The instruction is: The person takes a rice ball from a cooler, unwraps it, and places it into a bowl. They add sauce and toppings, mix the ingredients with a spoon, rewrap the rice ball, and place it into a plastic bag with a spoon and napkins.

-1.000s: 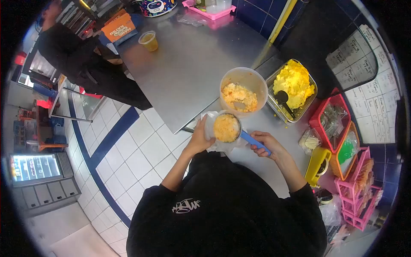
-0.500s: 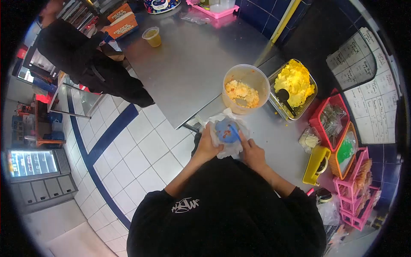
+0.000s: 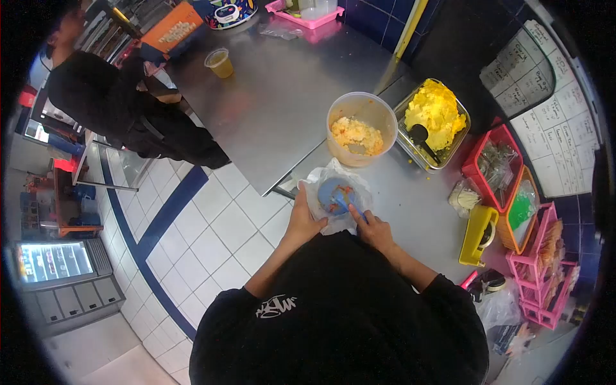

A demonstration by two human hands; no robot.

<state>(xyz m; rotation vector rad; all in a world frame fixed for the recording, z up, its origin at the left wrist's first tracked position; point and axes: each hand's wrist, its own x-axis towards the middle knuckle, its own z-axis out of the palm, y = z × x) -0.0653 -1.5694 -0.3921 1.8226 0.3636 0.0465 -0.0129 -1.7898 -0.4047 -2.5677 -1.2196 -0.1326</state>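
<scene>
In the head view, a crinkled, translucent white plastic bag [image 3: 356, 181] spreads open near the counter's front edge. A round blue bowl [image 3: 326, 197] shows in its middle, with reddish food bits inside. My left hand [image 3: 303, 220] grips the bag from its left side, thumb over the near edge. Closed round the handle of a blue spoon [image 3: 350, 206], my right hand [image 3: 376, 231] comes in from the right, and the spoon's tip is down among the bits. Just beyond the bag stands a clear round tub [image 3: 361, 128] holding a pale orange shredded mixture.
A metal tray [image 3: 431, 125] heaped with yellow food holds a black scoop [image 3: 423, 141]. Red [image 3: 494, 163] and orange baskets, a yellow tape dispenser [image 3: 478, 236] and pink racks [image 3: 542, 269] line the right. A cup [image 3: 220, 64] sits on the table; another person [image 3: 122, 109] stands left.
The blue spoon has dipped lower into the bowl, its handle now angled toward my right hand. The reddish bits have shifted. The other person has turned slightly at the left.
</scene>
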